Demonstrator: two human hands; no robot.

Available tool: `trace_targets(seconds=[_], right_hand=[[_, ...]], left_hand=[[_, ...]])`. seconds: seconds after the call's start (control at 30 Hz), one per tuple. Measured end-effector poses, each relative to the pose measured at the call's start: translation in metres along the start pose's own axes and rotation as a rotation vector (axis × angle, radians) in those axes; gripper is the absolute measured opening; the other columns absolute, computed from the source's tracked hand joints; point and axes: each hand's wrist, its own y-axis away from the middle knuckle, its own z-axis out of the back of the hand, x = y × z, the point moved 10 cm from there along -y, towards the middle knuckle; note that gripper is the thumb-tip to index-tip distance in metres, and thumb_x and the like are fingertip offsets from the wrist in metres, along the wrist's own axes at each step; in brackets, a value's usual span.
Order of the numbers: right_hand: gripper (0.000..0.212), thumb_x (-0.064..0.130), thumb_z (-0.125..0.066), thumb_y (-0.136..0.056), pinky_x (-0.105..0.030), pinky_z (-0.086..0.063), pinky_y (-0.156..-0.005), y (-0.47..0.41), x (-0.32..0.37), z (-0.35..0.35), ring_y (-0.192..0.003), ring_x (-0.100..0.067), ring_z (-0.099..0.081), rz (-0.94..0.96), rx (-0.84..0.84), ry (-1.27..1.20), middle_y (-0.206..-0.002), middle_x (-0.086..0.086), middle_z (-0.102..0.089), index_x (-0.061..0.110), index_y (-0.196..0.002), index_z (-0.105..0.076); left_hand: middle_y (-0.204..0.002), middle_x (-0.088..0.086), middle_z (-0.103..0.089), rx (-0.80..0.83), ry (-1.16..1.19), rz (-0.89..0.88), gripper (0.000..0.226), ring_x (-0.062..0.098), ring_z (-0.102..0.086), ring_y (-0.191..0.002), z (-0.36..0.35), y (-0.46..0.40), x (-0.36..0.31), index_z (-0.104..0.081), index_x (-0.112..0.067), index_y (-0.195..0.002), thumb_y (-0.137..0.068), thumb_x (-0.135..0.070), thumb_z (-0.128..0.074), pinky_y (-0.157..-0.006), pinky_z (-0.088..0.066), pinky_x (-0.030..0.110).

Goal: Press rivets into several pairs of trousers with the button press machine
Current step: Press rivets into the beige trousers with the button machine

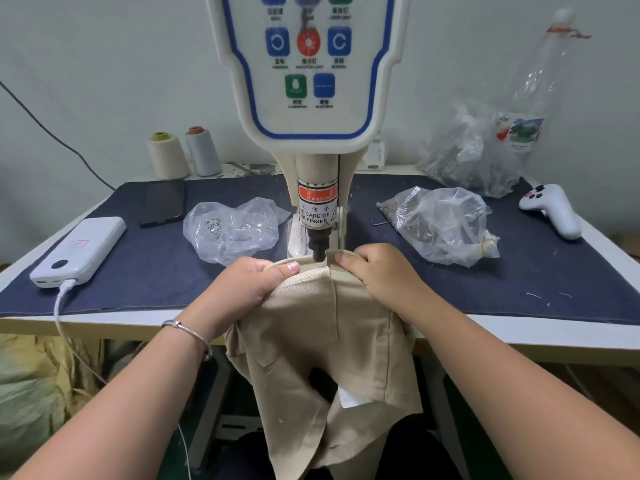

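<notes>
had the beige trousers (322, 341) pulled up over the front edge of the table (519, 332), waistband tucked right under the punch (318, 249) of the button press machine (317, 98). left hand (242, 289) curled round the band on one side, thumb on top pinching the fabric; right hand (377, 271) doing the same on the other side, fingers folded over the edge. looked like the lining-up step, just before a press. biggest worry: both thumbs sat just beside the punch, so a trigger with either one creeping inward could have meant a crushed fingertip, exactly what the warning sticker (317, 206) was on about. second worry: cloth hanging off the table dragging the band off centre, so a rivet landing crooked or off the mark. couldn't tell whether a rivet was already loaded under there. as for containers: crumpled clear bag (235, 230) left of the column with only a few small shiny bits in it, fuller clear bag (440, 223) on the right packed with small dark metal pieces, probably rivets, and a third bag (474, 157) of similar stuff further back by an apparently empty plastic bottle (533, 88).
</notes>
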Motion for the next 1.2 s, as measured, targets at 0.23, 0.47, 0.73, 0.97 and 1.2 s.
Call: trace_targets(seconds=[0.23, 0.47, 0.73, 0.97, 1.2], right_hand=[[0.052, 0.034, -0.057, -0.094, -0.023, -0.024, -0.046, 0.007, -0.01, -0.002, -0.045, -0.006, -0.028, -0.004, -0.07, -0.043, -0.044, 0.009, -0.026, 0.019, -0.054, -0.028], [0.054, 0.034, -0.06, -0.094, -0.025, -0.023, -0.046, 0.001, -0.006, -0.002, -0.044, -0.009, -0.026, -0.005, -0.07, 0.043, -0.05, 0.005, -0.027, 0.018, -0.054, -0.028], [0.053, 0.035, -0.062, -0.093, -0.026, -0.021, -0.047, -0.002, -0.01, -0.005, -0.047, -0.009, -0.027, -0.065, -0.037, -0.019, -0.05, 0.004, -0.028, 0.018, -0.054, -0.029], [0.047, 0.034, -0.054, -0.098, -0.029, -0.026, -0.051, 0.001, -0.008, -0.004, -0.05, -0.011, -0.031, -0.067, -0.07, -0.009, -0.051, 0.005, -0.032, 0.015, -0.059, -0.034], [0.046, 0.029, -0.044, -0.102, -0.034, -0.025, -0.054, 0.01, -0.007, 0.0, -0.054, -0.012, -0.033, -0.046, -0.167, 0.011, -0.054, 0.005, -0.036, 0.017, -0.06, -0.03]], left_hand=[[-0.067, 0.006, -0.033, -0.035, -0.024, -0.023, 0.054, 0.019, -0.032, -0.063, -0.001, 0.001, 0.001, -0.045, -0.012, -0.067, -0.086, -0.059, -0.064, -0.063, -0.025, 0.033], [-0.064, 0.005, -0.034, -0.074, -0.063, 0.025, 0.05, 0.017, -0.033, -0.059, 0.002, -0.007, 0.004, -0.04, -0.016, -0.064, -0.088, -0.051, -0.068, -0.058, -0.026, 0.031], [-0.068, 0.007, -0.034, -0.06, -0.042, 0.045, 0.051, 0.02, -0.033, -0.065, 0.003, -0.007, 0.004, -0.038, -0.017, -0.064, -0.088, -0.049, -0.069, -0.064, -0.026, 0.032], [-0.072, 0.007, -0.042, -0.065, -0.042, 0.03, 0.044, 0.021, -0.038, -0.068, 0.002, -0.005, 0.002, -0.052, -0.009, -0.073, -0.089, -0.046, -0.069, -0.068, -0.03, 0.033], [-0.07, 0.003, -0.056, -0.187, -0.061, -0.049, 0.033, 0.016, -0.049, -0.067, 0.007, 0.002, -0.004, -0.064, -0.004, -0.083, -0.093, -0.036, -0.068, -0.066, -0.038, 0.032]])
